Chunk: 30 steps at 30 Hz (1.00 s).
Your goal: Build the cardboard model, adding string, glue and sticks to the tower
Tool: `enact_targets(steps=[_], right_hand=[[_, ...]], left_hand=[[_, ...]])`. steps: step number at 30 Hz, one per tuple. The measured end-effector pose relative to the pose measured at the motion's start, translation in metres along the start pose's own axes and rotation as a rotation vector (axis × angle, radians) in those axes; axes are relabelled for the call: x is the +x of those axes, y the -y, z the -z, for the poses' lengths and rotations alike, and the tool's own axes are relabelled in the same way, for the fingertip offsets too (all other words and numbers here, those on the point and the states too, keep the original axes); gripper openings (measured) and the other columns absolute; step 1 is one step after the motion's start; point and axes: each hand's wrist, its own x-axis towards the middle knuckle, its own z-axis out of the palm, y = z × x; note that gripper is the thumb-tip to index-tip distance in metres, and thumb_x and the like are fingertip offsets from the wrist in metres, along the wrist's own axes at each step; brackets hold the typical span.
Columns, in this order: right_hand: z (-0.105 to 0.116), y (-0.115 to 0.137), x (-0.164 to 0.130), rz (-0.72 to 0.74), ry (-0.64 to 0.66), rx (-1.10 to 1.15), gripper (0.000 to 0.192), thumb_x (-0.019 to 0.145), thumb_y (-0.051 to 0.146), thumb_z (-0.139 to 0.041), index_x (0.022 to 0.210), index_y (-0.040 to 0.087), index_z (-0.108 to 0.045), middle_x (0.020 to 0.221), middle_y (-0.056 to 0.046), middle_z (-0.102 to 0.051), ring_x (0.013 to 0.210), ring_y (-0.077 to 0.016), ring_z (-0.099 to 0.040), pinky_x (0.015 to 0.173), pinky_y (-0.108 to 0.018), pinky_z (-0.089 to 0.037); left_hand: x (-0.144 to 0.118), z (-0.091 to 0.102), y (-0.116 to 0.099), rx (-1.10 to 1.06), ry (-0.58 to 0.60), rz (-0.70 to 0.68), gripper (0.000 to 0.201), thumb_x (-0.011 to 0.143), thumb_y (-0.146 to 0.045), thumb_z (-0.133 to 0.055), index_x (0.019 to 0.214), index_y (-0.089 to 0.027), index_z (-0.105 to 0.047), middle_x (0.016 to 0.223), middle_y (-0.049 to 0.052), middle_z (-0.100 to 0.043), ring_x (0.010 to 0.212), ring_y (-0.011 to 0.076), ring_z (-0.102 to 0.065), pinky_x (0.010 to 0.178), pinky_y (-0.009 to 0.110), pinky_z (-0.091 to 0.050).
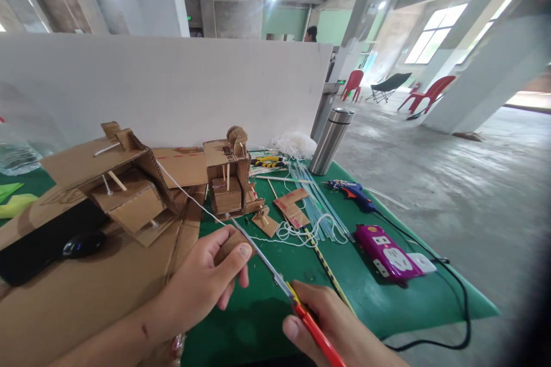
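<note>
My left hand (pixel 206 284) pinches a small piece of brown cardboard (pixel 230 243) between thumb and fingers, low in the middle of the view. A white string (pixel 189 196) runs from that spot up to the cardboard model (pixel 129 183) at the left. My right hand (pixel 336 327) grips red-handled scissors (pixel 275 278); their blades point up-left and meet the cardboard piece and string. A second cardboard box model (pixel 227 175) stands just beyond my hands.
A green mat (pixel 365 304) covers the table. On it lie a blue glue gun (pixel 352 191), a purple power strip (pixel 387 253) with black cable, a steel flask (pixel 330 140), clear sticks (pixel 316 200), white string (pixel 297 232), cardboard scraps and a black mouse (pixel 82 243). A white partition (pixel 172 86) stands behind.
</note>
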Motion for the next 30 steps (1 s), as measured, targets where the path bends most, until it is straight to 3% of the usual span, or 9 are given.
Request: enact_targets(steps=[9,15,20,30], right_hand=[[0.012,0.005,-0.018,-0.060,0.039,0.088,0.060,0.087,0.076,-0.037,0.094,0.020,-0.057,0.086,-0.006,-0.062,0.074,-0.0174,-0.053,0.069,-0.026,-0.047],[0.005,-0.007,-0.014,-0.003,0.160,0.107,0.065,0.081,0.082,-0.040,0.090,0.019,-0.054,0.079,-0.003,-0.059,0.065,-0.0147,-0.049,0.058,-0.024,-0.043],[0.003,-0.013,-0.010,-0.011,0.180,0.098,0.069,0.079,0.086,-0.037,0.090,0.019,-0.053,0.080,-0.004,-0.059,0.065,-0.0145,-0.046,0.059,-0.024,-0.042],[0.003,-0.012,-0.010,0.057,0.137,0.115,0.069,0.081,0.083,-0.039,0.090,0.017,-0.059,0.077,-0.003,-0.057,0.064,-0.0143,-0.044,0.057,-0.024,-0.040]], left_hand=[[0.003,0.004,0.000,-0.030,-0.074,-0.031,0.036,0.089,-0.049,-0.053,0.070,-0.020,-0.043,0.055,-0.007,-0.057,0.033,0.0020,-0.040,0.038,0.015,-0.029],[0.004,-0.002,-0.002,-0.015,-0.105,0.015,0.035,0.087,-0.050,-0.052,0.069,-0.020,-0.045,0.050,-0.008,-0.055,0.030,0.0023,-0.034,0.033,0.014,-0.025],[0.003,-0.002,-0.001,-0.011,-0.072,0.017,0.035,0.089,-0.050,-0.049,0.071,-0.019,-0.046,0.055,-0.006,-0.058,0.034,0.0027,-0.040,0.037,0.015,-0.028],[-0.001,-0.003,-0.001,0.026,0.009,0.043,0.031,0.090,-0.047,-0.049,0.077,-0.019,-0.049,0.057,-0.006,-0.058,0.034,0.0021,-0.035,0.038,0.016,-0.026]])
